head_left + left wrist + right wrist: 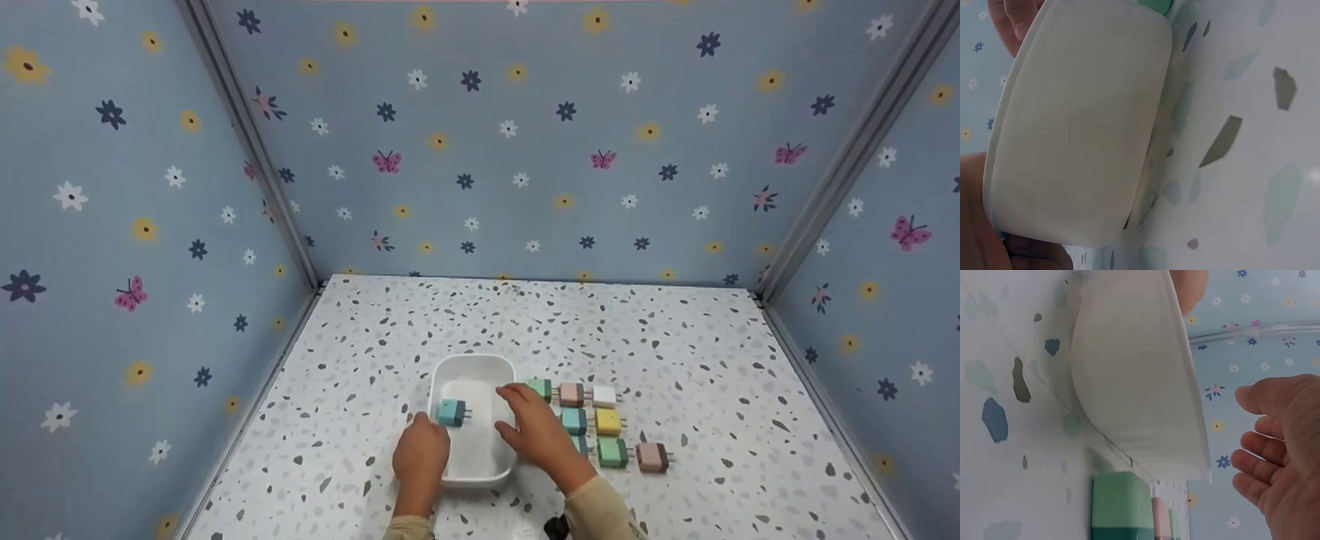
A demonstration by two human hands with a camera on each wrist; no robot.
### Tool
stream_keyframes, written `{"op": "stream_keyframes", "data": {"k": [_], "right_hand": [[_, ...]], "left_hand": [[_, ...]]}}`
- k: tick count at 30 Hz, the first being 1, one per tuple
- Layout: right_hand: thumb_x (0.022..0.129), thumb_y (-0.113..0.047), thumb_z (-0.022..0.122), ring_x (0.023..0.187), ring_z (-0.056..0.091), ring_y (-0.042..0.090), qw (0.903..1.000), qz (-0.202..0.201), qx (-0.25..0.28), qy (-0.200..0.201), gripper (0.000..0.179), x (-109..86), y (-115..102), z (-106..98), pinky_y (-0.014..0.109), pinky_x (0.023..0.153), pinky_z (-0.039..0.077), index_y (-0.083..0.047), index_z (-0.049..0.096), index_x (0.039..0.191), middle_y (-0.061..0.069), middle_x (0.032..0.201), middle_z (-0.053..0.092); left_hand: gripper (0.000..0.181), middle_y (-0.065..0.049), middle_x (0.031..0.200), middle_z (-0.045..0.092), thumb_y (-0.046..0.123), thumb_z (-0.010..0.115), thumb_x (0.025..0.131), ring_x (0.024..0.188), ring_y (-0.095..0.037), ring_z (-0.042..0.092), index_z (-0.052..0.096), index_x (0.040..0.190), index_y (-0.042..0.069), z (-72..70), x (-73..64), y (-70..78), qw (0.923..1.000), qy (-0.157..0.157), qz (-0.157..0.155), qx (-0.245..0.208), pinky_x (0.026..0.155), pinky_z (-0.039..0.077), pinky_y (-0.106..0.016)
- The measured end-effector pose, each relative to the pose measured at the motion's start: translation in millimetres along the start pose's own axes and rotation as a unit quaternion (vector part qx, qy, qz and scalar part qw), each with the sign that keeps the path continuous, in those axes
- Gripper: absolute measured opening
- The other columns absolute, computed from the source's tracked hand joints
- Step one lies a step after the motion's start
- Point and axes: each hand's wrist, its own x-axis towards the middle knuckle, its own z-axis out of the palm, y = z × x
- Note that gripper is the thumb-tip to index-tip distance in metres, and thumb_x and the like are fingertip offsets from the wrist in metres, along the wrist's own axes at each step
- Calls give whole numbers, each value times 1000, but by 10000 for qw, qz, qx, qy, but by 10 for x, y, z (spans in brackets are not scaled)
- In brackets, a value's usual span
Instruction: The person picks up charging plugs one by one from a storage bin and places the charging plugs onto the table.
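Note:
A white plastic tub (472,477) stands on the speckled table, with one teal plug-in charger (451,412) lying inside near its left wall. My left hand (421,454) grips the tub's left rim; in the left wrist view its fingers (1036,252) curl beneath the lip. Over the tub's right side hovers my right hand (536,427), fingers and thumb spread with nothing between them. The right wrist view shows that hand (1292,450) beside the rim, apart from it.
Right of the tub several chargers lie in rows, among them a pink one (571,394), a white one (604,396), a yellow one (607,421) and a green one (613,452). A small black object (556,527) sits by the right sleeve. Patterned walls (525,210) enclose the table.

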Motion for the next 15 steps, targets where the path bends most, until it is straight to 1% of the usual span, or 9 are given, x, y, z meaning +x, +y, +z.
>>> {"op": "stream_keyframes", "data": {"k": [5,7,10,15], "right_hand": [[95,-25,75,132,56,26,9999,-54,-115,-23,53,54,-64,88,46,105,48,-10,57,143,8,142,58],[95,-26,75,131,57,26,9998,-89,-157,-57,54,76,-85,122,45,105,48,-10,57,143,7,141,58],[96,-26,75,130,57,25,9997,-131,-142,-123,54,111,-118,164,44,105,48,-10,57,143,8,141,58],[96,-28,73,131,57,25,9994,-75,-109,-308,54,168,-156,240,42,107,47,-9,56,144,8,141,57]], "left_hand": [[33,-17,95,73,20,52,101,72,-22,65,64,121,-4,9,24,-12,9999,73,45,-58,62,51,-41],[31,-16,93,73,20,52,101,71,-21,65,64,119,-3,12,34,-14,9999,76,50,-59,61,50,-40],[32,-17,96,73,19,52,100,75,-23,68,64,120,-3,10,41,-13,10000,42,23,-22,65,52,-42],[38,-21,109,73,19,52,100,87,-27,71,62,128,-5,-3,34,4,10000,-59,-49,-21,74,55,-47]]}}
